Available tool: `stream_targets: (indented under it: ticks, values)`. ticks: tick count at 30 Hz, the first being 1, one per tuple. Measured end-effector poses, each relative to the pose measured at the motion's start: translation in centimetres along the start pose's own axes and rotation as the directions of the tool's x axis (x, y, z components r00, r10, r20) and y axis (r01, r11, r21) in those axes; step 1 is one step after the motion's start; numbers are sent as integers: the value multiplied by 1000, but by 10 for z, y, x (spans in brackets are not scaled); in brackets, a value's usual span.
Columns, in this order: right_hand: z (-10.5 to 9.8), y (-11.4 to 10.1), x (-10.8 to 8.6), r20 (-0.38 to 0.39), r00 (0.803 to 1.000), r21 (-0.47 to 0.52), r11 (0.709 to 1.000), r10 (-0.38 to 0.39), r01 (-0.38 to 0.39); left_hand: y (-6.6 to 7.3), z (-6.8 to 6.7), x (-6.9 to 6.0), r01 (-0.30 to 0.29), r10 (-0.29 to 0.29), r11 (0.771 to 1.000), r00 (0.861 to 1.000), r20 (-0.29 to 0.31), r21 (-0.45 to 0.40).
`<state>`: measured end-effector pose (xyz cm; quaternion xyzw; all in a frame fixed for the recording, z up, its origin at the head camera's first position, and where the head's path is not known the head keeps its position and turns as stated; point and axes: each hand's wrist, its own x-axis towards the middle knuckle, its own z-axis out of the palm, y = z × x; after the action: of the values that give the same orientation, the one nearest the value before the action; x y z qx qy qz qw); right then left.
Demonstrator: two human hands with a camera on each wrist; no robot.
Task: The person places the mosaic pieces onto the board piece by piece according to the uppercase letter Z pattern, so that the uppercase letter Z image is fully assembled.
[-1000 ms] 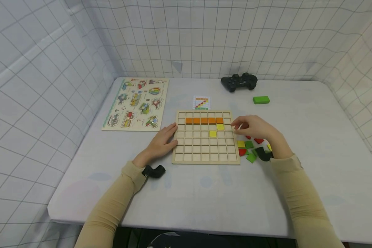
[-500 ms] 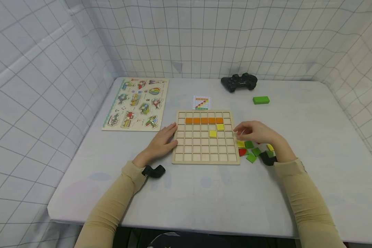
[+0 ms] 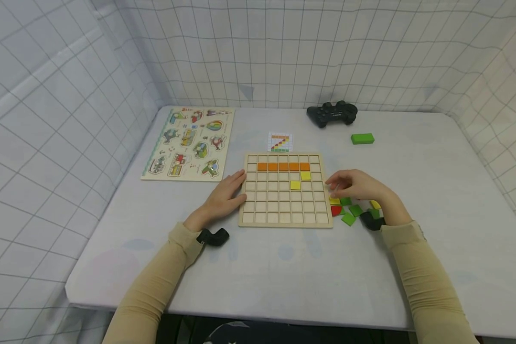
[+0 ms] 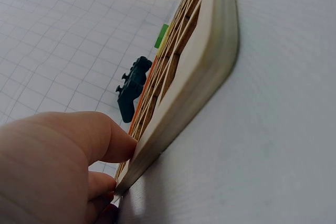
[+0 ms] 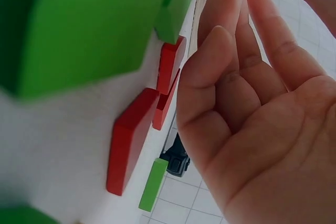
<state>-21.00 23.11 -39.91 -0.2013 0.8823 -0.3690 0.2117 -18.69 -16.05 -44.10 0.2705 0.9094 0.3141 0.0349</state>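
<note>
A wooden grid board [image 3: 273,206] lies on the table, with a row of orange tiles [image 3: 283,166] near its top and two yellow tiles [image 3: 295,185] stepping down below. My left hand [image 3: 223,196] rests against the board's left edge, thumb touching the rim [image 4: 184,93] in the left wrist view. Beside the right edge, my right hand [image 3: 356,185] hovers with loosely bent fingers; nothing shows between them. Under and around it are loose green tiles [image 3: 349,219], a yellow tile [image 3: 334,201] and red tiles [image 5: 134,142], partly hidden by the hand.
Behind the board lies a small pattern card [image 3: 280,142]. A wooden picture puzzle [image 3: 161,176] is at the back left. Towards the back right are a black game controller [image 3: 333,113] and a green block [image 3: 362,138]. A grid-patterned cloth [image 3: 284,52] hangs behind the table.
My right hand has drawn back slightly to the right and towards me, from the board's right edge to over the loose tiles. The left hand and the tiles on the board stay put.
</note>
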Motion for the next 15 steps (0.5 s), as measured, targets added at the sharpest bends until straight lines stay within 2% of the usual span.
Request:
stream_targets:
  ticks: [15]
  values:
    - [0,5,-2,54,999,63,998,-3,0,-1,0,1,-4,4,1000,1000,2,4]
